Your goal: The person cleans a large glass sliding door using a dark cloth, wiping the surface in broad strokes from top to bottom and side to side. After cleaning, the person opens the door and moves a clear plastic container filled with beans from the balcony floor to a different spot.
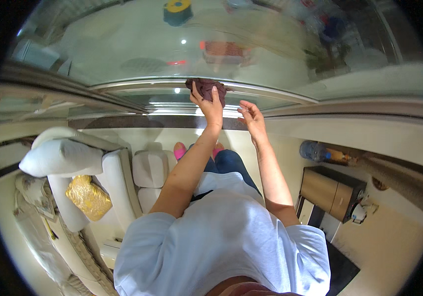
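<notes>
A crumpled dark maroon cloth (206, 88) is in my left hand (210, 107), with the thumb and fingers closed about it. The cloth lies against the metal frame rail (270, 92) of a large glass pane (122, 44). To the right of the cloth, my right hand (251, 115) is raised with its fingers loosely curled and apart, holding nothing. Whether its fingertips touch the glass cannot be told. Beyond the pane stand a teal and yellow stool (177, 13) and a blurred red and white item (222, 50).
A cream sofa (118, 181) with a white cushion (63, 157) and a gold cushion (88, 198) stands at left. Beside it is a cream padded seat (150, 168). At right are a large clear bottle (312, 151) and a brown cabinet (326, 190). A dark sill (122, 122) runs below the glass.
</notes>
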Motion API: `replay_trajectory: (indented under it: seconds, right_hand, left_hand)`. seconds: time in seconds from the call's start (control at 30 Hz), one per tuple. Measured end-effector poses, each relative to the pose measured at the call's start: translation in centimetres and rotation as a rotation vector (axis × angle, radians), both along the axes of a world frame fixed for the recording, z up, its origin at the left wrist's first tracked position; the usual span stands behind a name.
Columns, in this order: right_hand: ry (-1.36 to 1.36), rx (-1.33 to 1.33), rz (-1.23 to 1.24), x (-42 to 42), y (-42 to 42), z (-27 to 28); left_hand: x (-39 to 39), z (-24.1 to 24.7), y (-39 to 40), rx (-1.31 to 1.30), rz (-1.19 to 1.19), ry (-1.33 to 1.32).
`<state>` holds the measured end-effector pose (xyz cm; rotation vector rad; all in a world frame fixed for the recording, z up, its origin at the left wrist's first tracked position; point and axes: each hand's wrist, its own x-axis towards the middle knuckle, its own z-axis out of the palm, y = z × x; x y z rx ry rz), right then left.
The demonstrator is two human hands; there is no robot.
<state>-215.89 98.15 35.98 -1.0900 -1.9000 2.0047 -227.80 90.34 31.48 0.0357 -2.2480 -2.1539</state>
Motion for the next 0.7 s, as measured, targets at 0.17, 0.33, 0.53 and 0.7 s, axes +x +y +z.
replay_trajectory:
  seconds: [0.17, 0.33, 0.53, 0.7]
  right_hand:
    - [0.001, -0.032, -0.153, 5.7, 3.5, -0.5]
    - [0.017, -0.024, -0.305, 12.0, 6.6, -1.2]
    - [0.012, -0.085, -0.506, 18.2, 8.1, -1.4]
    - [-0.003, -0.137, -0.620, 21.8, 8.3, -2.7]
  left_hand:
    - [5.1, 0.1, 5.7, 0.059, -0.115, -0.007]
    - [9.8, -0.3, 12.3, 0.089, -0.156, -0.009]
    - [14.6, -0.6, 19.2, 0.262, -0.310, -0.164]
    - [18.6, 0.7, 24.3, 0.228, -0.419, -0.173]
